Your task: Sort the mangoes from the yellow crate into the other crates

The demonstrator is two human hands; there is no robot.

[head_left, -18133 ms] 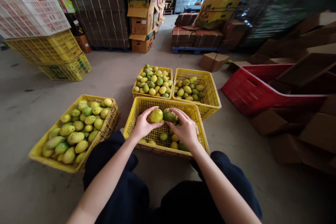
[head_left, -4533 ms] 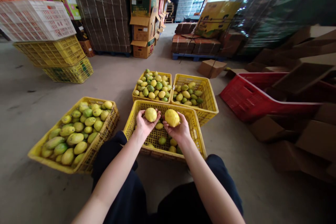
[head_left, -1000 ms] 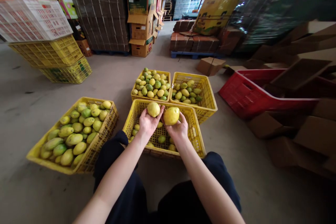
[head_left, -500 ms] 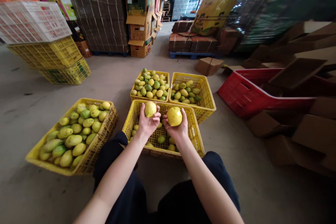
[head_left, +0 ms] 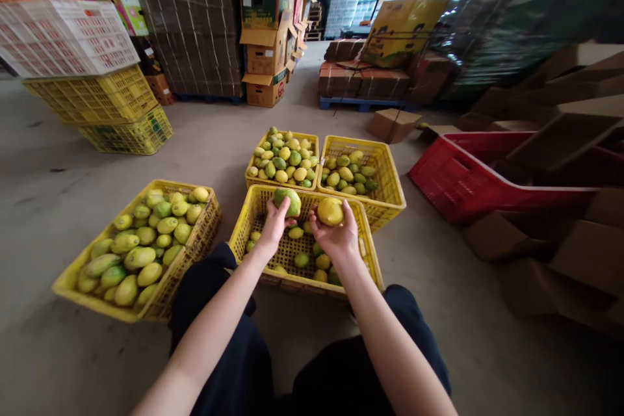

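Note:
My left hand (head_left: 275, 226) grips a lemon (head_left: 288, 202) whose visible side is mostly green. In my right hand (head_left: 337, 239) rests a yellower lemon (head_left: 331, 212), with the fingers curled round it from below. Both hands are raised over the near yellow crate (head_left: 366, 244), where several loose lemons lie on the slotted bottom. Behind it stand two more yellow crates: the back left crate (head_left: 281, 186) is heaped with green and yellow lemons, and the back right crate (head_left: 390, 190) is partly filled.
At the left, another yellow crate (head_left: 97, 307) is full of lemons. A red crate (head_left: 439, 188) and loose cardboard boxes (head_left: 580, 266) lie at the right. Stacked crates (head_left: 104, 94) stand farther left, and wrapped carton stacks (head_left: 188, 26) rise behind.
The lemon in my left hand has turned, so its green side shows instead of yellow. The lemon in my right hand has also turned. The whole view has shifted slightly.

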